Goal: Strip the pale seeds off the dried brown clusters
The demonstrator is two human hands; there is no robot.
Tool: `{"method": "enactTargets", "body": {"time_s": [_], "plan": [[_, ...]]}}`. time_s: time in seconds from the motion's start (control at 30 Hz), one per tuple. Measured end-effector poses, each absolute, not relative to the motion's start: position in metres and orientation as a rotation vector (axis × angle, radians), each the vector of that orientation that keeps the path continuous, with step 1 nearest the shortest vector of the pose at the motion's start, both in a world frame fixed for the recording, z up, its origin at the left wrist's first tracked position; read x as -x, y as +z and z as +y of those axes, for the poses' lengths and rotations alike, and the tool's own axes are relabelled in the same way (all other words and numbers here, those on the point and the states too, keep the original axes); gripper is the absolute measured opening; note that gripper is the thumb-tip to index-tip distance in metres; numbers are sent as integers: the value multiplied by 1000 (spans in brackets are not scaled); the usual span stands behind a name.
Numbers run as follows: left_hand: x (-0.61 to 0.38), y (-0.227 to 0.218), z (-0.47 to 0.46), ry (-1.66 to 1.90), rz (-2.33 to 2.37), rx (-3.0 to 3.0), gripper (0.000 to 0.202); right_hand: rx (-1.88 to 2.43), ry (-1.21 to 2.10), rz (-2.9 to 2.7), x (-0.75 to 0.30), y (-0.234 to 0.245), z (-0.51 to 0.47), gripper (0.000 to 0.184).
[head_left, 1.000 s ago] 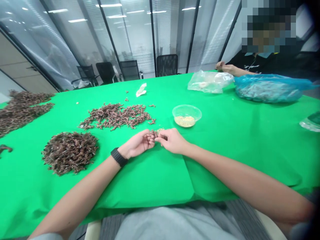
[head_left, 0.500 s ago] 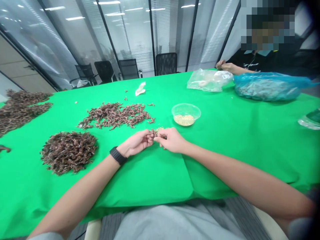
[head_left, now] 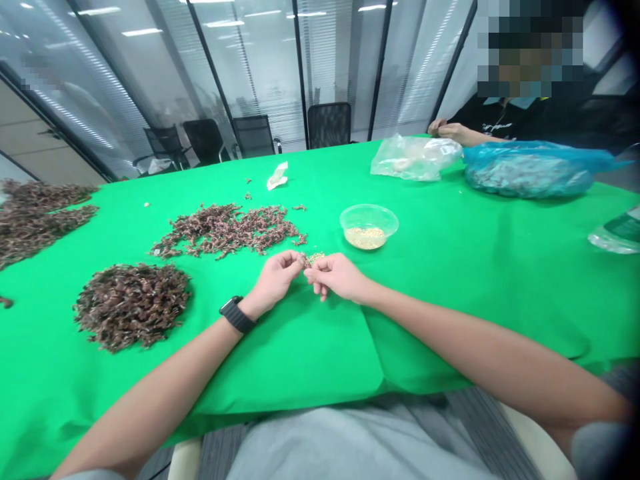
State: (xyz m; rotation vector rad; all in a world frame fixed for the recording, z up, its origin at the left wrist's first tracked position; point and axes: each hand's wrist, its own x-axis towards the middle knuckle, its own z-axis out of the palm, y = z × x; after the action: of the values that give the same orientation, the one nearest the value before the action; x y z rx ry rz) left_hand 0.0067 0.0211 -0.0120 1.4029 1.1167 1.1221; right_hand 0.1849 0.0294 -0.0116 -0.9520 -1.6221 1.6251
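My left hand (head_left: 280, 273), with a black watch at its wrist, pinches a small reddish-brown piece (head_left: 307, 263) between thumb and fingertips. Close against it, my right hand (head_left: 337, 277) grips the other end of that same piece with thumb and forefinger. Its exact kind is too small to make out. Just behind the fingertips lies a little heap of tiny gold-coloured bits (head_left: 316, 257), partly hidden by my right hand. A clear round plastic bowl (head_left: 369, 217) beyond my right hand holds more such pale gold bits.
A loose spread of small brown pieces (head_left: 225, 230) lies ahead, with a dense round pile (head_left: 133, 307) nearer left and larger heaps (head_left: 45, 213) at far left. White paper (head_left: 278, 176), a clear bag (head_left: 415, 159) and a full blue bag (head_left: 530, 172) lie farther back. A co-worker sits far right.
My left hand has turned from palm up to knuckles up, its fingers now pinching the piece from above. My right hand stays near the same spot. The view has shifted slightly.
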Motion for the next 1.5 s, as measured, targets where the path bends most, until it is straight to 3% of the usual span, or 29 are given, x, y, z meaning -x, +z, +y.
{"method": "enactTargets", "body": {"time_s": [0.27,0.63,0.97,1.3,1.4,1.5], "plan": [[-6,-13,17,1234,1311,-1914,14,834,1946,-1334,-187,-7,33,43],[-5,-14,17,1228,1334,-1870,16,854,1833,-1431,-188,-9,33,43],[-8,-6,10,1315,1430,-2103,10,818,1993,-1249,-188,-6,32,38],[6,-4,19,1188,1163,-2725,9,688,2232,-1072,-195,-5,40,36],[5,-3,19,1230,1227,-2561,8,707,2110,-1210,-195,-5,40,39],[-1,-4,17,1292,1313,-2010,14,802,1818,-1469,-191,-7,36,40]]}}
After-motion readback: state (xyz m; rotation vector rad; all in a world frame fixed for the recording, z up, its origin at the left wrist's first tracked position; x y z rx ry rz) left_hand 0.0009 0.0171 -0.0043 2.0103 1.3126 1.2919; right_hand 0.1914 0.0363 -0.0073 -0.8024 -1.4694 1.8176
